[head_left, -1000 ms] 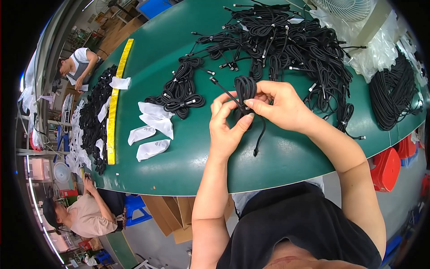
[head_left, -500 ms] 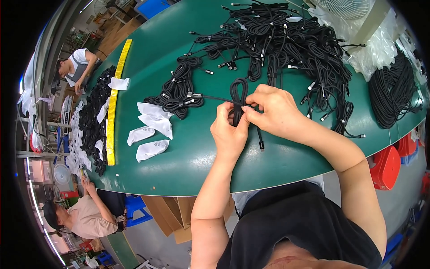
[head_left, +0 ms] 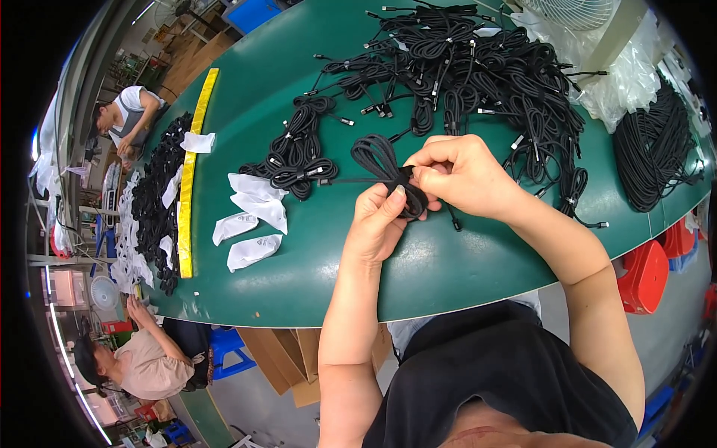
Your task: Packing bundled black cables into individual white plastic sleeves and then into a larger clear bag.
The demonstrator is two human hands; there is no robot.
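Note:
A coiled black braided cable point(head_left: 373, 155) is held above the green table, its loops fanning up to the left. My left hand point(head_left: 379, 224) grips the bundle from below, thumb pressed against its middle. My right hand point(head_left: 459, 175) is closed in a pinch at the coil's right side, on a short black strap point(head_left: 407, 173) wrapped about the bundle's waist. One cable end with a plug point(head_left: 324, 181) sticks out left; another plug point(head_left: 456, 224) hangs below my right hand. Some of the right fingertips are hidden behind the bundle.
Bundled black cables point(head_left: 463, 67) heap at the far side, a smaller pile point(head_left: 299, 142) to the left. White pouches point(head_left: 254, 250) lie near it. Yellow tape point(head_left: 187, 216) crosses the table. A large cable coil point(head_left: 651, 153) sits at right, red stools point(head_left: 641, 280) below. Two people work at left.
The cable bundle has tilted from upright to leaning left, and its loops have spread. My right hand has turned and now pinches the strap. The hanging plug has swung right.

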